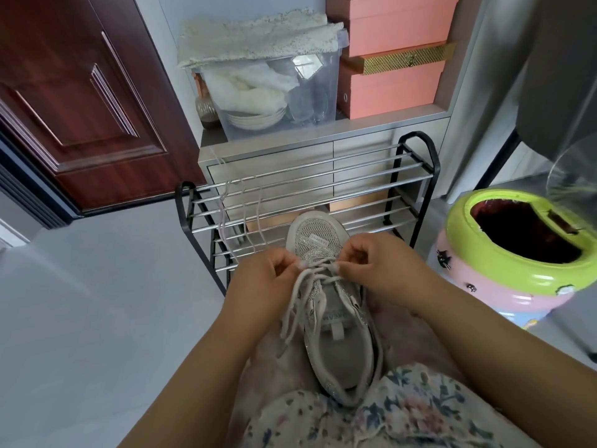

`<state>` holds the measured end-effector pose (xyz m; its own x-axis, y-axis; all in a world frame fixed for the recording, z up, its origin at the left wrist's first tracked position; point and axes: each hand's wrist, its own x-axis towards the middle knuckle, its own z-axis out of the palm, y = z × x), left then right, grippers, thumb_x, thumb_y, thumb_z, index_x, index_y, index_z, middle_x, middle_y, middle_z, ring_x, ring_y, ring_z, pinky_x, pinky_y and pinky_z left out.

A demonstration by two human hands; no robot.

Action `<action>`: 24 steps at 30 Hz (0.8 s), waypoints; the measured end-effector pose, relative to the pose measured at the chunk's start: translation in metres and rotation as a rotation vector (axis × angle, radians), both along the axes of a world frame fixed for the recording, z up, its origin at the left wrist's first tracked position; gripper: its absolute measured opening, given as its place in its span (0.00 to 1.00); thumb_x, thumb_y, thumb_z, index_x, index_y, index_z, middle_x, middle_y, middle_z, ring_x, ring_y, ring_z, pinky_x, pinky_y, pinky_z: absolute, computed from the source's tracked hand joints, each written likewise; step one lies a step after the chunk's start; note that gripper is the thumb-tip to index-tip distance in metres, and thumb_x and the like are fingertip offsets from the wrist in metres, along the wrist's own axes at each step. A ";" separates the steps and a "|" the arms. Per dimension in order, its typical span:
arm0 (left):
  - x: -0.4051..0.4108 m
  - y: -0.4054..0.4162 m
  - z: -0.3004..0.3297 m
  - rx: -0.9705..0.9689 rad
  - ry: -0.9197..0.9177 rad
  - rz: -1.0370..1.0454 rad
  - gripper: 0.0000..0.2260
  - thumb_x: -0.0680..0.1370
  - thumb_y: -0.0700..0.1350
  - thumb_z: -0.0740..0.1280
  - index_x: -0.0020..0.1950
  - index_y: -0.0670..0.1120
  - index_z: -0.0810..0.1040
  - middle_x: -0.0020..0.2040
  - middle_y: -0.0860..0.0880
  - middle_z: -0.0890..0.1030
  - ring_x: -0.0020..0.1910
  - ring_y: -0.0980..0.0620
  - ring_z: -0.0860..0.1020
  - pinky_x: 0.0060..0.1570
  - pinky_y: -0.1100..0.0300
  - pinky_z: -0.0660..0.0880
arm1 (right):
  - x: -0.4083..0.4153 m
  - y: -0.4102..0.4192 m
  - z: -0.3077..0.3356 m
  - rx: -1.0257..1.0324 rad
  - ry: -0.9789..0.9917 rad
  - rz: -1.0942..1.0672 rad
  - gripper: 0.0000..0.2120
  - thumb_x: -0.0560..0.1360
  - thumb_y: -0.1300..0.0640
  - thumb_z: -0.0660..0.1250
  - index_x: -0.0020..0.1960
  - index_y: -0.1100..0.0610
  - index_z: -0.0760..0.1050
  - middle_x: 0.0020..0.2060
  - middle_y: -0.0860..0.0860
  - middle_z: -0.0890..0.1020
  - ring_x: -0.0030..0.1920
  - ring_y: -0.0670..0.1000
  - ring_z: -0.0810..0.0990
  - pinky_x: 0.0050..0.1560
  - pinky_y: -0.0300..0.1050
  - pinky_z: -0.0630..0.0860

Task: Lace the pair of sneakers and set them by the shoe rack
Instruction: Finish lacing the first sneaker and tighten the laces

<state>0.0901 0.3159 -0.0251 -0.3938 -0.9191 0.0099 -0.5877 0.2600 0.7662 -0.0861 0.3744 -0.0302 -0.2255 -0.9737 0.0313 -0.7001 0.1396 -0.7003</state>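
The sneaker (336, 318) lies on the person's lap, heel nearest the body and toe directed away toward the shoe rack (307, 202). Its long axis runs straight ahead, between the two forearms. Only one sneaker of the pair is visible.

The lace (318, 270) is threaded across the lowest eyelets near the toe; the upper eyelets are not yet laced, so the lacing is judged to be at an early stage. The left hand (258, 279) is placed at the left side of the eyelet row, fingers curled and pinched on the lace, with loose lace hanging down below it. The right hand (378, 266) is placed at the right side, fingers likewise pinched on the lace. Both hands are level with each other, just beside the eyelets, so neither is nearer.

A second lace (240, 218) is draped over the rack's rails, beyond the left hand and left of the toe.
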 end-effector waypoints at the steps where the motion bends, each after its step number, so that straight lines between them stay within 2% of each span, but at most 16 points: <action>1: -0.002 0.001 -0.002 0.015 -0.010 -0.007 0.07 0.75 0.50 0.70 0.37 0.52 0.80 0.30 0.55 0.81 0.27 0.63 0.75 0.32 0.63 0.72 | 0.003 0.000 0.001 0.012 0.023 0.005 0.09 0.70 0.47 0.73 0.36 0.49 0.76 0.28 0.43 0.76 0.29 0.40 0.72 0.32 0.36 0.65; 4: -0.004 0.004 -0.006 0.027 -0.001 -0.008 0.05 0.72 0.48 0.73 0.37 0.53 0.80 0.28 0.57 0.80 0.27 0.63 0.77 0.30 0.68 0.71 | 0.006 -0.001 0.003 0.037 0.080 0.014 0.07 0.70 0.49 0.73 0.38 0.50 0.78 0.28 0.43 0.77 0.29 0.40 0.72 0.31 0.35 0.66; 8: -0.004 0.007 -0.009 0.018 0.036 0.006 0.04 0.72 0.47 0.74 0.39 0.54 0.80 0.33 0.53 0.83 0.33 0.57 0.81 0.38 0.58 0.76 | 0.009 -0.001 0.003 0.051 0.143 0.046 0.05 0.71 0.50 0.71 0.41 0.50 0.77 0.31 0.43 0.77 0.32 0.41 0.73 0.33 0.35 0.67; 11: -0.007 0.009 -0.012 0.015 0.036 -0.022 0.02 0.73 0.46 0.73 0.42 0.54 0.82 0.35 0.51 0.83 0.36 0.53 0.81 0.38 0.58 0.77 | 0.013 -0.001 0.000 0.032 0.155 0.055 0.03 0.72 0.50 0.70 0.43 0.48 0.77 0.32 0.43 0.77 0.33 0.41 0.73 0.33 0.34 0.66; 15: -0.008 0.004 -0.011 -0.014 -0.067 -0.074 0.03 0.74 0.48 0.71 0.40 0.52 0.81 0.33 0.54 0.80 0.33 0.57 0.78 0.37 0.58 0.75 | 0.014 -0.002 0.003 0.050 0.235 0.101 0.02 0.73 0.52 0.68 0.43 0.48 0.76 0.34 0.43 0.76 0.36 0.43 0.73 0.33 0.34 0.65; 18: -0.007 0.000 -0.007 -0.040 -0.132 -0.151 0.07 0.76 0.50 0.69 0.38 0.53 0.77 0.32 0.55 0.78 0.30 0.58 0.74 0.36 0.58 0.73 | 0.008 -0.006 0.011 0.124 0.171 0.146 0.05 0.72 0.53 0.66 0.38 0.50 0.74 0.33 0.44 0.76 0.34 0.42 0.71 0.34 0.36 0.65; 21: -0.006 -0.003 -0.002 -0.035 -0.179 -0.228 0.08 0.77 0.50 0.66 0.38 0.53 0.75 0.32 0.54 0.77 0.31 0.57 0.74 0.37 0.57 0.73 | 0.004 -0.009 0.015 0.202 0.002 0.143 0.09 0.70 0.53 0.69 0.33 0.52 0.71 0.31 0.45 0.74 0.33 0.45 0.70 0.36 0.40 0.68; 24: -0.007 -0.003 0.003 -0.064 -0.240 -0.270 0.07 0.76 0.50 0.66 0.39 0.52 0.74 0.32 0.54 0.77 0.33 0.55 0.74 0.39 0.54 0.74 | 0.003 -0.010 0.014 0.240 -0.096 0.160 0.15 0.69 0.56 0.71 0.29 0.52 0.68 0.25 0.43 0.69 0.28 0.43 0.66 0.33 0.38 0.64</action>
<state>0.0835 0.3132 -0.0225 -0.6204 -0.7822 -0.0576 -0.6520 0.4736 0.5921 -0.0832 0.3640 -0.0164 -0.0590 -0.9742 -0.2180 -0.6589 0.2021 -0.7245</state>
